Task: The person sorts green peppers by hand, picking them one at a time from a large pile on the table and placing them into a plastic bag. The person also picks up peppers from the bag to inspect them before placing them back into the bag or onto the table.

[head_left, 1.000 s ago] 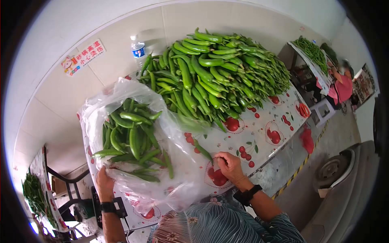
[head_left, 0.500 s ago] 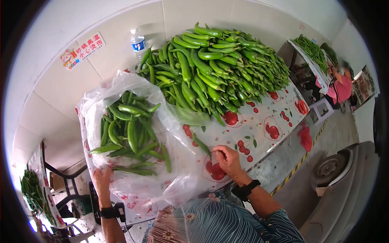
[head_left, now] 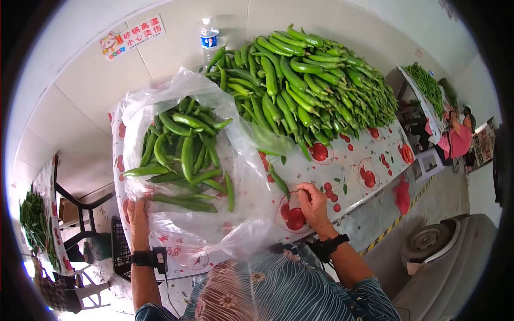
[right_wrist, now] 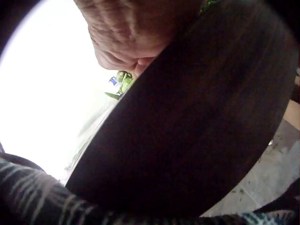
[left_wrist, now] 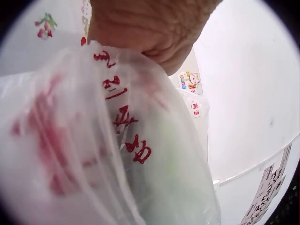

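Note:
A clear plastic bag (head_left: 243, 176) lies spread on the table, with green peppers (head_left: 187, 155) inside its opening. My left hand (head_left: 138, 219) grips the bag's near left edge; in the left wrist view, the hand (left_wrist: 145, 33) is bent over the bag (left_wrist: 154, 164), its fingertips hidden. On the table right of the bag, my right hand (head_left: 315, 206) has its fingers curled, with nothing visible in them. Just left of those fingers lies a single green pepper (head_left: 278, 181), apparently apart from them. The right wrist view shows the hand (right_wrist: 136, 42) with most fingers hidden.
A large heap of green peppers (head_left: 321, 85) covers the back of the table (head_left: 342, 166). A water bottle (head_left: 209, 40) stands by the wall. Red peppers (head_left: 407, 154) lie near the right end. Beyond are a person in pink (head_left: 455, 140) and a vehicle (head_left: 455, 267).
The head view has shifted, moving the scene rightward in the picture. My right hand has shifted slightly right, away from the single pepper. The left hand remains at the bag's edge.

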Demonstrator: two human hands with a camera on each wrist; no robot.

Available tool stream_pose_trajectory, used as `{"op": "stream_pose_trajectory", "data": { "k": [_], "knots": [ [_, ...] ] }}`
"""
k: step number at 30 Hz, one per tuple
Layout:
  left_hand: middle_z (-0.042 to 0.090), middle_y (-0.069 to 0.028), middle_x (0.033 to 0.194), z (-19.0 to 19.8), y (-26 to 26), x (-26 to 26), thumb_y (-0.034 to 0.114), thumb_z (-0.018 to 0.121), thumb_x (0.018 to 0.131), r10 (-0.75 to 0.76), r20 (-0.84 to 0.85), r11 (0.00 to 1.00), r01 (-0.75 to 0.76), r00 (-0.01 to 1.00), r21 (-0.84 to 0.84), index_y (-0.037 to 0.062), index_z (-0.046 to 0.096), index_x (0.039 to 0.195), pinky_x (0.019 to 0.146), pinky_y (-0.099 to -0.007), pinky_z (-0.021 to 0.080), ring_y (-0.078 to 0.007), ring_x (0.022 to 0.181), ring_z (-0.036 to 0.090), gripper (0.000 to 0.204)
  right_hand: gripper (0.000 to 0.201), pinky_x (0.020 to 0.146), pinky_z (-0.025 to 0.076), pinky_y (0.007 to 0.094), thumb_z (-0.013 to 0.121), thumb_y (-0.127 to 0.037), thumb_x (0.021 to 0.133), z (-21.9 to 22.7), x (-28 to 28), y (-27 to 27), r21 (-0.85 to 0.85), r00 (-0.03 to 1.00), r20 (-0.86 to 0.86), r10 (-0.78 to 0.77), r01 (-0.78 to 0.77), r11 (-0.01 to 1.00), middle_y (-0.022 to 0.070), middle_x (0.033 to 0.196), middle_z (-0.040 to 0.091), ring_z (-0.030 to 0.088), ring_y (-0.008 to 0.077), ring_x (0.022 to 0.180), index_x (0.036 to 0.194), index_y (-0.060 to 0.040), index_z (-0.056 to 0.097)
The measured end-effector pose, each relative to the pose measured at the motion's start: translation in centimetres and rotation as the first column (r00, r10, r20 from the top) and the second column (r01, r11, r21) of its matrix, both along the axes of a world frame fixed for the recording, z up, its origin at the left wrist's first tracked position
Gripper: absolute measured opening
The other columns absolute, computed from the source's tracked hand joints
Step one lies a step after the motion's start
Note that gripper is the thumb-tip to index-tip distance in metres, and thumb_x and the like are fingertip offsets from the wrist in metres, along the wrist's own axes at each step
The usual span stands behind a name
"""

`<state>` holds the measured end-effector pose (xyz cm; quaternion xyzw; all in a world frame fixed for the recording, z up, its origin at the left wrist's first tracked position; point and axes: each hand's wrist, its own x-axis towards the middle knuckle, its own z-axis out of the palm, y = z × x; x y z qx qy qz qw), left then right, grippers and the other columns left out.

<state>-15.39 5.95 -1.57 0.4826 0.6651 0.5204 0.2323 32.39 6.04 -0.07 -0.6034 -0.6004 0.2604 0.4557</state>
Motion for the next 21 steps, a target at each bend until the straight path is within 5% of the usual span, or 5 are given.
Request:
{"op": "stream_pose_trajectory", "data": {
  "k": [3,11,13,16,21],
  "knots": [
    [0.058,-0.0144,0.113,2.1,-1.4,-0.7,-0.003,0.047,0.082,-0.161,-0.884,0.967,0.249,0.44,-0.053,0.0009,0.049,0.12,0.085,-0.0347,0.047,-0.0287,0.093,0.058,0.039,0.013,0.06,0.046,0.0258,0.057,-0.006,0.085,-0.1,0.1,0.1,0.019,0.999,0.033,0.007,-0.007,1.0,0.0104,0.078,0.066,0.06,0.0138,0.064,0.096,-0.0025,0.064],
    [0.062,-0.0192,0.106,4.9,-1.9,4.2,-0.001,0.047,0.085,-0.17,-0.192,0.977,0.139,0.967,-0.163,-0.0041,0.05,0.12,0.085,-0.037,0.046,-0.0329,0.099,0.06,0.035,0.01,0.056,0.042,0.0232,0.055,-0.003,0.086,0.6,-0.4,0.0,0.051,0.994,0.021,0.108,-0.109,0.993,0.0073,0.077,0.063,0.053,0.011,0.061,0.094,-0.0011,0.062],
    [0.063,-0.0065,0.093,-0.1,-1.9,1.9,0.002,0.053,0.082,-0.158,-0.626,0.979,0.203,0.764,-0.001,-0.0028,0.057,0.112,0.072,-0.0297,0.047,-0.0165,0.084,0.059,0.031,0.01,0.056,0.042,0.0235,0.056,-0.002,0.085,0.3,0.1,0.1,0.03,0.988,0.048,0.145,-0.147,0.989,0.0077,0.079,0.063,0.053,0.0118,0.061,0.093,-0.0002,0.062],
    [0.064,-0.0085,0.099,1.8,-0.8,5.2,-0.005,0.05,0.077,0.077,0.479,0.968,0.049,0.875,-0.245,-0.0008,0.057,0.116,0.077,-0.0298,0.049,-0.0187,0.088,0.062,0.04,0.011,0.062,0.045,0.0242,0.055,-0.002,0.086,0.0,0.4,0.3,0.038,0.976,0.088,0.198,-0.202,0.979,0.0083,0.082,0.064,0.057,0.0132,0.068,0.095,0.0,0.06],
    [0.064,-0.0047,0.097,0.1,-1.0,4.8,-0.005,0.044,0.074,0.18,0.551,0.974,-0.068,0.815,-0.217,0.0019,0.062,0.106,0.074,-0.0283,0.051,-0.0169,0.083,0.063,0.037,0.011,0.059,0.045,0.026,0.056,-0.002,0.084,0.4,0.7,0.3,-0.01,0.979,0.0,0.202,-0.202,0.979,0.0092,0.081,0.064,0.056,0.0146,0.064,0.093,-0.0009,0.062]
  ]
}}
